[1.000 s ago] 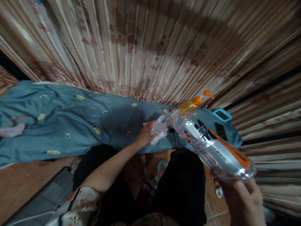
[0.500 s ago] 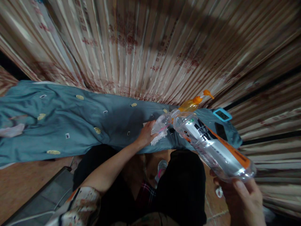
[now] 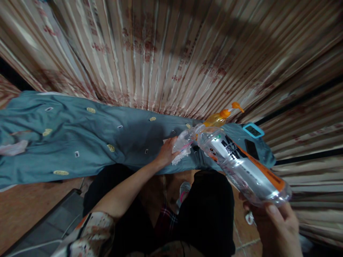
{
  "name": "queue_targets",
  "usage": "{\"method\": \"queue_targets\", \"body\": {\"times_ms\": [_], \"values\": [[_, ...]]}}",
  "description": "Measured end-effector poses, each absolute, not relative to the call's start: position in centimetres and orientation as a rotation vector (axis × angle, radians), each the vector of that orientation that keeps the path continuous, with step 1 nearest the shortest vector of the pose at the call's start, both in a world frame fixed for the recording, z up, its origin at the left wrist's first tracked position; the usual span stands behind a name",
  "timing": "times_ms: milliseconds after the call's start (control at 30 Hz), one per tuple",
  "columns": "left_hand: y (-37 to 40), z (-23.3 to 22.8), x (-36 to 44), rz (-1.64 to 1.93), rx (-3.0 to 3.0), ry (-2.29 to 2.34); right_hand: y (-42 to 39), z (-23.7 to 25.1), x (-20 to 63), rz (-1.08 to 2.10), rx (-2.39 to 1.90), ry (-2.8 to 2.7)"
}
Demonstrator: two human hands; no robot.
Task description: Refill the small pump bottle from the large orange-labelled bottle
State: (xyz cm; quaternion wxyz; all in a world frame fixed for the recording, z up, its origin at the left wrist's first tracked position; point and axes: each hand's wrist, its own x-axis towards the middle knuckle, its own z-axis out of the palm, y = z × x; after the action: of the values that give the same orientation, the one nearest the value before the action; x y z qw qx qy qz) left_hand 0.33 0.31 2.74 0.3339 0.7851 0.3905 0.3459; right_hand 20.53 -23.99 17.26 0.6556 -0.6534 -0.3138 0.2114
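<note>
Right hand (image 3: 276,225) grips the base of a large clear plastic bottle with an orange-and-black label (image 3: 242,166), tilted, neck over the blue cloth-covered bench's (image 3: 80,142) right end. Left hand (image 3: 167,151) clasps a small clear cup (image 3: 183,141) there. Bottle looks light, thin-walled, slippery; a mid-body hold seems safer.

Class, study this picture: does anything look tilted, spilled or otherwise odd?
The large clear bottle in the right hand is tipped steeply, its mouth meeting a small clear container steadied by the left hand on the blue cloth. No spill shows. An orange pump bottle behind looks slanted.
</note>
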Motion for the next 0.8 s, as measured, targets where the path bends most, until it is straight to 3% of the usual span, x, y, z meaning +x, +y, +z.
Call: {"method": "queue_targets", "body": {"times_ms": [800], "values": [[0.37, 2.49, 0.42, 0.935, 2.038, 1.007, -24.02, 17.41, 20.49, 0.493, -1.498, -0.658]]}}
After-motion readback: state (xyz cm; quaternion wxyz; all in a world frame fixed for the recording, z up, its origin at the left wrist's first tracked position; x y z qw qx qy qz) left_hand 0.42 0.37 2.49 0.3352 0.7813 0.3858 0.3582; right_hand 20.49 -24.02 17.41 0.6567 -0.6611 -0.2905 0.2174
